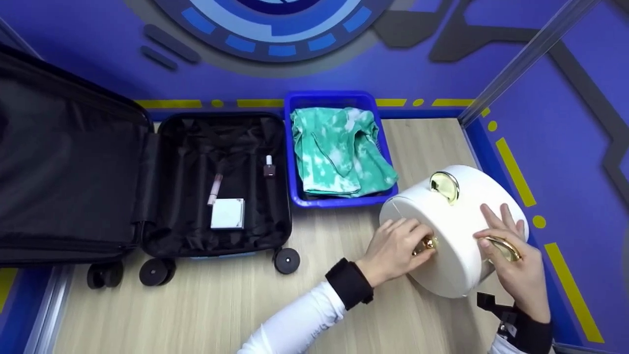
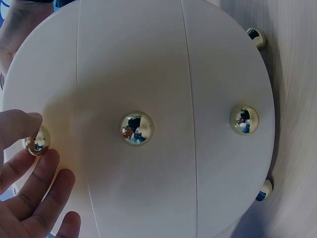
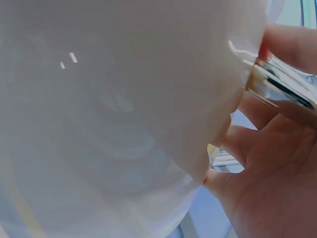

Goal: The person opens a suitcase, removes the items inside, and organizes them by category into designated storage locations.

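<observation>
Two grips (image 1: 399,248) (image 1: 516,260) on case (image 1: 464,221), sleeve lettering (image 1: 324,326) illegible

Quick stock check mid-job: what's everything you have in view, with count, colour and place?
drum-shaped case: one, white, table's right side
knobs: three, gold, across the case's face
rounded fittings: two, gold, at the case's edge
curved handles: two, gold, on the case's side
basket: one, blue, table's back edge
tie-dye garment: one, green and white, in the basket
suitcase: one, black, open, at left
nail polish bottle: one, dark with white cap, in the suitcase
slim tube: one, pink, in the suitcase
square box: one, white, beside the tube
tabletop: one, pale wood-toned, beneath
wall panels: at least two, blue-purple, back and right
sleeves: two, white, on the arms
wristbands: two, black, on the wrists
left hand: one, bare, pinching a knob
right hand: one, bare, touching the case
</observation>
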The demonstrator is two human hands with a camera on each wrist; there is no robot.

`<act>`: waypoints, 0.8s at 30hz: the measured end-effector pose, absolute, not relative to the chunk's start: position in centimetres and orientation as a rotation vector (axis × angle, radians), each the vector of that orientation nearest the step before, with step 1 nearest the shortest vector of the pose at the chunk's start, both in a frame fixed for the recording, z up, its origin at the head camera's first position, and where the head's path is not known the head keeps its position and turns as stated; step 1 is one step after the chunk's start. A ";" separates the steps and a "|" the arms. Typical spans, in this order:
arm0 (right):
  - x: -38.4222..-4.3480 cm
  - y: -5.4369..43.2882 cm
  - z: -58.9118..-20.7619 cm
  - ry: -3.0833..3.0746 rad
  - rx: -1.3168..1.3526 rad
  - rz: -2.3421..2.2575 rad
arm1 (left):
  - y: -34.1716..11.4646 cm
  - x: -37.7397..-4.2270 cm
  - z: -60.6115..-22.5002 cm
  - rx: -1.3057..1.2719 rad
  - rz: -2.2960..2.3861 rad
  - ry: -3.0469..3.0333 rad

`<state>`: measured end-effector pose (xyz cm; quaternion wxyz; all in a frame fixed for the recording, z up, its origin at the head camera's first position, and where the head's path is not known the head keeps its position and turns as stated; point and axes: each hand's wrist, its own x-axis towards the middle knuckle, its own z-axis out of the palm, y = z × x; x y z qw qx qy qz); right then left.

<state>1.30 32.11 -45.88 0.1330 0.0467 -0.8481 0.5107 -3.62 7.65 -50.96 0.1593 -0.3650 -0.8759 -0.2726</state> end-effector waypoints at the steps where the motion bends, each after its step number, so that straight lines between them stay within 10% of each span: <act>1: 1.3 32.1 -45.9 -2.460 0.136 1.484 | 7.6 -3.6 -51.0 -1.040 -0.780 -2.500; 24: 1.5 32.3 -45.7 -2.458 0.177 1.525 | 3.6 -1.1 -51.2 -1.025 -0.876 -2.409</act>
